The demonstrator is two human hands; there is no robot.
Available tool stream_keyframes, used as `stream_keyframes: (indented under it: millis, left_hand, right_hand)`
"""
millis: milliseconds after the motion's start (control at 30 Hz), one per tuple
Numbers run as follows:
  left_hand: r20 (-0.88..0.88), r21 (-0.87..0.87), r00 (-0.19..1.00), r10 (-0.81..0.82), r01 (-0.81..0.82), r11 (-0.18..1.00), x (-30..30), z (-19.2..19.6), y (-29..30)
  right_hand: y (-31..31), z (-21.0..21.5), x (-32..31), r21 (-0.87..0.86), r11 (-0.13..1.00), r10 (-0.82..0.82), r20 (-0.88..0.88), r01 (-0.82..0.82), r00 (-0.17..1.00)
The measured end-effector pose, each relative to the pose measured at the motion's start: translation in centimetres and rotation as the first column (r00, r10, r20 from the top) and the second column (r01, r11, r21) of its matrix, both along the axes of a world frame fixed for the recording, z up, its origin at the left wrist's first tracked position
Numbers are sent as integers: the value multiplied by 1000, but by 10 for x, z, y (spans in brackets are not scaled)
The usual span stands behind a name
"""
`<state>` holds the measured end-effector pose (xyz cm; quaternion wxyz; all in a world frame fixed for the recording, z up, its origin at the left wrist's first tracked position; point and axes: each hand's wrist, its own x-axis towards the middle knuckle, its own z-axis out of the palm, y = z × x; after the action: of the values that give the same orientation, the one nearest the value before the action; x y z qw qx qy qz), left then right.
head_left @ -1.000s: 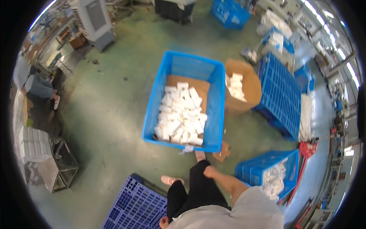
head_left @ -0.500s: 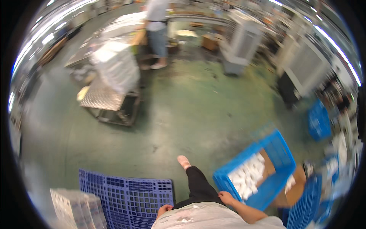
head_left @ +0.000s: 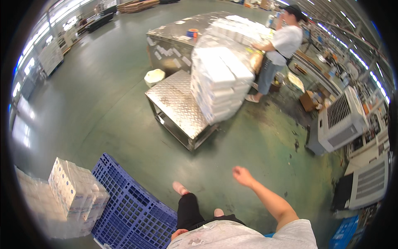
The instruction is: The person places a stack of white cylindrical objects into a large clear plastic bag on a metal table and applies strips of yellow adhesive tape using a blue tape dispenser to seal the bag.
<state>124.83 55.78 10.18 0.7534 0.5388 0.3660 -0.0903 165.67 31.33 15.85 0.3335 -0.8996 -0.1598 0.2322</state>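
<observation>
My left hand (head_left: 178, 233) hangs close beside my hip, partly hidden by my shirt, so its fingers cannot be made out. On its left lies a blue plastic pallet (head_left: 132, 206) with a grid deck. My right hand (head_left: 243, 176) swings out in front of me over the green floor, loosely curled, with nothing seen in it. Ahead of that hand stands a low metal table (head_left: 178, 101) with a chequered top. A tall stack of white wrapped packs (head_left: 222, 79) under clear film stands at its right end.
Shrink-wrapped bundles (head_left: 76, 189) are piled left of the pallet. Behind the low table is a larger metal table (head_left: 176, 31), where a person (head_left: 286, 43) in a white shirt works. A pale bucket (head_left: 154, 77) is beside it. Air coolers (head_left: 342, 120) line the right side.
My view has turned left, so the low table now lies ahead and the blue crate of white pieces has left view. My right hand has swung forward, away from the crate's side.
</observation>
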Motion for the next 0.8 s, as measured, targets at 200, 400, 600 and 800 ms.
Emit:
stream_keyframes:
  millis: [200, 400, 600, 800]
  left_hand:
    - [15, 118, 990, 139, -139, 983, 155, 90, 151]
    - [-37, 306, 999, 3, 9, 952, 288, 137, 316]
    - [-64, 368, 988, -139, 153, 917, 417, 99, 458]
    - [-75, 258, 959, -272, 282, 924, 558, 71, 593]
  right_hand:
    - [152, 107, 232, 230, 963, -262, 707, 137, 656]
    - [262, 173, 353, -200, 892, -65, 831, 406, 553]
    - [258, 142, 427, -320, 779, -7, 855, 539, 518]
    - [346, 136, 459, 51, 780, -392, 817, 624, 423]
